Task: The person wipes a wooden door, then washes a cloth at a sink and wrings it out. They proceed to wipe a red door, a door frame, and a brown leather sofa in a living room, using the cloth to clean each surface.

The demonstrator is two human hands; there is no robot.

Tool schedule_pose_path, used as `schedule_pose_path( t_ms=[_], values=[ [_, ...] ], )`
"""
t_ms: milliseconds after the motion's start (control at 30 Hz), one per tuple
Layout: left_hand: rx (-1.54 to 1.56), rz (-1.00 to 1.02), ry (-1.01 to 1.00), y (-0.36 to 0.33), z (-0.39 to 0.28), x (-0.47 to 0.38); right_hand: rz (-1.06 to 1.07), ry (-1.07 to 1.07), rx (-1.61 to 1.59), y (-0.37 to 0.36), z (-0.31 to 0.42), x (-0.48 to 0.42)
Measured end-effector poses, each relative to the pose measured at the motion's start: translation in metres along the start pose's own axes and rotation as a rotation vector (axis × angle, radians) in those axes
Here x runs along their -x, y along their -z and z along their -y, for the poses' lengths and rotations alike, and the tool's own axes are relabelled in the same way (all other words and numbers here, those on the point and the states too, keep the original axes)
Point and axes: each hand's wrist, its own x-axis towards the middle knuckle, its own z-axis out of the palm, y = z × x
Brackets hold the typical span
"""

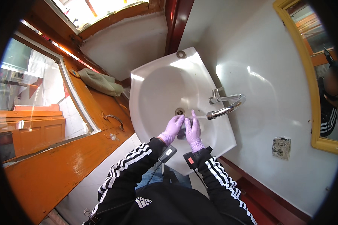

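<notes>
My left hand (171,130) and my right hand (194,132), both in thin lilac gloves, are close together over the near part of a white ceramic washbasin (157,92). Between them they hold a small dark object (182,133). Fingers cover much of it, so its exact kind cannot be made out. One finger of the right hand points away from the object. A stream of water (200,116) runs from the chrome gooseneck faucet (224,111) towards the right hand's fingers. Just beyond the left fingertips lies the metal drain (180,111).
Left of the basin stands an orange wooden door (81,163) with a glass pane and a metal handle (114,120). A grey-green cloth (101,83) hangs there. On the right wall is a yellow-framed mirror (301,76). Cabled black devices (168,154) sit at both wrists.
</notes>
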Motion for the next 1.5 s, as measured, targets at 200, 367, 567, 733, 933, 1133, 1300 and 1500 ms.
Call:
schedule_pose_path(
  t_ms=[200,367,567,733,933,1133,1300,1500],
  values=[
    [0.130,0.113,0.226,-0.001,-0.013,-0.001,-0.061,0.238,0.097,0.007,0.012,0.009],
    [-0.255,-0.139,-0.052,-0.007,-0.007,0.000,0.044,0.155,0.074,-0.002,-0.004,-0.019],
    [-0.456,-0.227,-0.255,-0.005,0.008,-0.010,-0.016,0.042,-0.114,-0.026,-0.025,-0.027],
    [-0.561,-0.205,-0.510,-0.005,-0.001,-0.009,0.231,-0.580,-0.467,-0.011,-0.032,-0.041],
    [-0.120,-0.017,0.115,0.008,-0.027,-0.008,0.303,-0.329,-0.313,0.015,0.000,-0.018],
    [0.184,0.130,0.424,-0.001,-0.029,-0.002,-0.110,0.462,0.088,0.010,0.014,-0.002],
    [-0.220,0.003,0.195,-0.004,-0.008,-0.011,-0.049,-0.099,-0.383,-0.019,-0.006,-0.018],
    [-0.420,-0.124,-0.312,0.000,0.010,-0.023,0.032,-0.511,-0.725,-0.017,-0.014,-0.038]
  ],
)
